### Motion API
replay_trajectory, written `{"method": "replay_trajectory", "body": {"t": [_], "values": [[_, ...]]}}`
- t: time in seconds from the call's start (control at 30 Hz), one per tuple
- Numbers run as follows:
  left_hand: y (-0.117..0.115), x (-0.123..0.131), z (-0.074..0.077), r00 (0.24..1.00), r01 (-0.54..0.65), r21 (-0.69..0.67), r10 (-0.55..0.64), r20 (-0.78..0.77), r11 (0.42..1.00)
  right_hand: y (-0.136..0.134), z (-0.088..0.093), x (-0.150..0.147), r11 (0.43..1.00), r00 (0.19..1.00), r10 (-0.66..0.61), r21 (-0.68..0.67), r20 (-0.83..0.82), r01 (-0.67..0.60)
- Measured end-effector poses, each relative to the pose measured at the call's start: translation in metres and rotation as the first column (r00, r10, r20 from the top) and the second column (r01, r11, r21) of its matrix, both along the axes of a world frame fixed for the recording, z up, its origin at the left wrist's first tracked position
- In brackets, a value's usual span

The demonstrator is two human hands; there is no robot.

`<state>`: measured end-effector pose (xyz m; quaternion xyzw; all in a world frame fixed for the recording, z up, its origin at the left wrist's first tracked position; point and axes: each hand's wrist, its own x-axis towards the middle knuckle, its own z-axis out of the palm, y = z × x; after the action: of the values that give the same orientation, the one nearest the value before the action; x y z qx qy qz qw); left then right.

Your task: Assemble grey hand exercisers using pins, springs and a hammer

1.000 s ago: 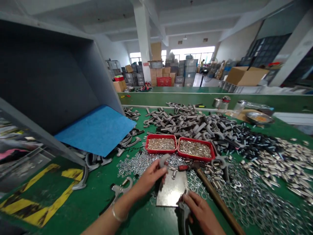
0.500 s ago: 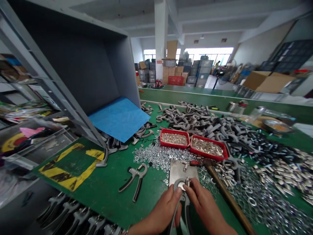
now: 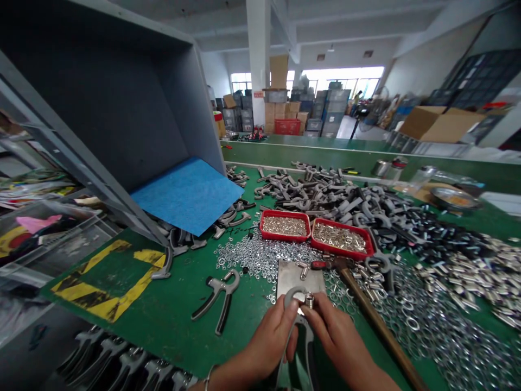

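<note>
My left hand (image 3: 271, 336) is closed round a grey hand grip exerciser (image 3: 291, 295), thumb pressed near its curved hook. The exerciser's handles hang down between my hands, partly hidden by the fingers. My right hand (image 3: 338, 332) pinches a small shiny metal cylinder (image 3: 310, 299) at the hook's right side. Just beyond my fingers lies a flat metal plate (image 3: 284, 278) with a few small metal cylinders (image 3: 303, 270) on it. Left of my hands, another hand grip exerciser (image 3: 223, 288) with black-lined handles rests on the green table.
Two red trays (image 3: 311, 239) of small metal pins stand behind the plate. A hammer (image 3: 366, 304) lies at the right, beside loose rings (image 3: 411, 324). Grey handle parts (image 3: 317, 184) are heaped behind. A large grey bin (image 3: 195, 108) with a blue sheet (image 3: 191, 195) stands left.
The whole view has shifted slightly, so the bench things appear a little further left and higher. My hands keep the same hold on the exerciser and the small cylinder.
</note>
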<state>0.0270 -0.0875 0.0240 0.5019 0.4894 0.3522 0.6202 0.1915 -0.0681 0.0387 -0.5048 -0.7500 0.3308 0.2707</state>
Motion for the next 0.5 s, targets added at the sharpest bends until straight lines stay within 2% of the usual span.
{"method": "replay_trajectory", "body": {"t": [0.1, 0.2, 0.33, 0.4, 0.5], "values": [[0.0, 0.002, -0.001, 0.997, -0.029, 0.046, 0.032, -0.063, 0.999, -0.001, -0.001, -0.001, 1.0, 0.997, -0.025, 0.012, -0.067, 0.026], [0.0, -0.003, -0.003, 0.976, -0.004, 0.174, 0.042, -0.213, 0.985, -0.003, -0.001, 0.0, 0.999, 0.992, -0.038, -0.016, -0.121, 0.036], [0.001, -0.018, -0.005, 0.875, 0.215, 0.283, -0.056, -0.481, 0.935, -0.007, -0.001, 0.002, 0.998, 0.992, -0.001, -0.066, -0.127, -0.008], [0.002, -0.025, -0.006, 0.837, 0.323, 0.314, -0.115, -0.535, 0.893, -0.009, -0.002, 0.003, 0.992, 0.99, 0.038, -0.115, -0.133, -0.053], [0.003, -0.03, -0.008, 0.816, 0.435, 0.321, -0.218, -0.535, 0.841, -0.015, -0.009, 0.006, 0.982, 0.982, 0.045, -0.175, -0.184, -0.078]]}}
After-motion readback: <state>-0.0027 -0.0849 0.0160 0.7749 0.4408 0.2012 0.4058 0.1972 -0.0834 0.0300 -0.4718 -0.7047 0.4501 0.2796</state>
